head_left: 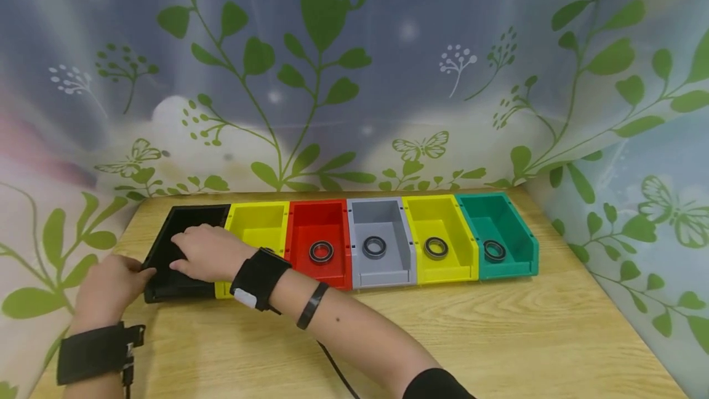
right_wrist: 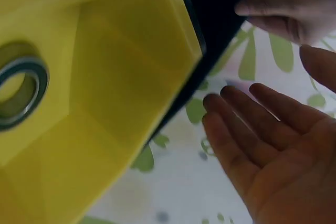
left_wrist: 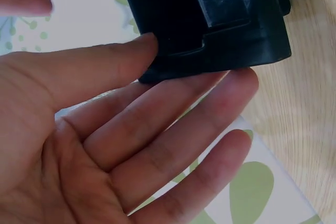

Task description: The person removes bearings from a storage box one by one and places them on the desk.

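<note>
My left hand [head_left: 108, 288] pinches the near left corner of the black bin [head_left: 194, 217] between thumb and fingers. In the left wrist view its thumb [left_wrist: 128, 59] lies on the bin's wall, with the fingers along the outside. Above the same bin is my right hand [head_left: 213, 254], palm down, holding nothing. Its fingers are loosely extended in the right wrist view. The yellow bin [head_left: 260, 217] beside the black one is partly hidden by the right hand and wrist. A ball bearing [right_wrist: 41, 90] lies inside that yellow bin.
Further right in the row are a red bin [head_left: 318, 214], a grey bin [head_left: 376, 211], a second yellow bin [head_left: 434, 211] and a green bin [head_left: 490, 214], each with one bearing. The row stands on a wooden table [head_left: 498, 337] against a leaf-patterned curtain [head_left: 388, 79].
</note>
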### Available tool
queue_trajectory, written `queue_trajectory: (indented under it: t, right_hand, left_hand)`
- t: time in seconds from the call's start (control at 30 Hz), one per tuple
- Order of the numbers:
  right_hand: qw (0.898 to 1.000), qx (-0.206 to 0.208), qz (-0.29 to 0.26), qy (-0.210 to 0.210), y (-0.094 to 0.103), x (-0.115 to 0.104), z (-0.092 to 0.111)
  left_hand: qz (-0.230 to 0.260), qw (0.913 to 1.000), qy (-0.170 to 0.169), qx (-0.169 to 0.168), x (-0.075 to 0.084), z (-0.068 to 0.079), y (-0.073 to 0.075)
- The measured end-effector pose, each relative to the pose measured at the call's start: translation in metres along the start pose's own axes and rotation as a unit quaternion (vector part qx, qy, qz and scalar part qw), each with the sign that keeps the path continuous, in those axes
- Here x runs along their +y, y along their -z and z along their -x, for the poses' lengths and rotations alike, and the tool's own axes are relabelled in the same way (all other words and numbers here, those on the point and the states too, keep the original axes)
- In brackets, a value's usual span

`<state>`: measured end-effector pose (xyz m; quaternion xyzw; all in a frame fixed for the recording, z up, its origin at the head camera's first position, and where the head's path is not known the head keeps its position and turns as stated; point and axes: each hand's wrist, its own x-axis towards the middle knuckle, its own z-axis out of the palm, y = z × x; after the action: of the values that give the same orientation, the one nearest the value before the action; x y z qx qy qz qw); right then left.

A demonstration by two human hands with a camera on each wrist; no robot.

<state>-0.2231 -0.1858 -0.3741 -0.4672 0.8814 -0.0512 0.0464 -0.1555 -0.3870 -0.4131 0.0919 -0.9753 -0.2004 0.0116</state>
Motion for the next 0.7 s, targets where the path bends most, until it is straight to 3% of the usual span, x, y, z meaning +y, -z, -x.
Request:
queue_trajectory:
  t: [0.17, 0.5, 0.7]
  right_hand:
    - [1.000, -0.005, -0.017, -0.021, -0.012, -0.011, -0.014]
    - [0.992, -0.016, -0.022, -0.125, -0.037, -0.025, -0.040]
    - [0.984, -0.015, 0.027, -0.177, -0.056, -0.037, -0.056]
  left_hand:
    - [-0.008, 0.9997, 0.007, 0.022, -0.002, 0.000, -0.003]
    - [0.001, 0.9998, 0.018, 0.010, 0.003, 0.000, -0.003]
    - [-0.002, 0.9993, 0.036, 0.005, 0.000, 0.000, -0.004]
